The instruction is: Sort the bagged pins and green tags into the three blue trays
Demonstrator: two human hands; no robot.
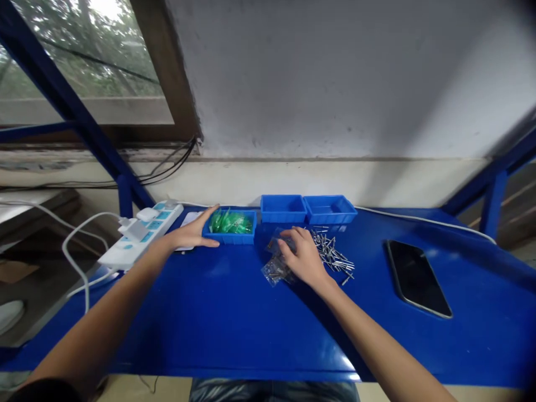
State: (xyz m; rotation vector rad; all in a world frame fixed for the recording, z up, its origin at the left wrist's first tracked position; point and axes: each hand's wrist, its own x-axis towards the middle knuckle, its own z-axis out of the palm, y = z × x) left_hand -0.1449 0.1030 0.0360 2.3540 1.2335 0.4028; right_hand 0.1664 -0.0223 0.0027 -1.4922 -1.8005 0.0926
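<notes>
My left hand [193,232] spans the left end of a small blue bin [234,239], thumb along its front and fingers at its back. Green plastic pieces [230,222], seemingly in clear wrapping, fill that bin. Over small clear plastic bags [276,269] lies my right hand [305,255], its fingers curled down onto them. Some bags show small metal parts inside, too small to name. Right beside this hand, a loose pile of thin metal rods or pins [335,257] is spread on the blue table [234,324].
Two more blue bins [283,209] stand side by side at the back near the wall. A black phone [419,278] lies at the right. On the left are a white power strip [134,240] with plugs and looping white cables [69,251]. Blue frame posts rise at both sides.
</notes>
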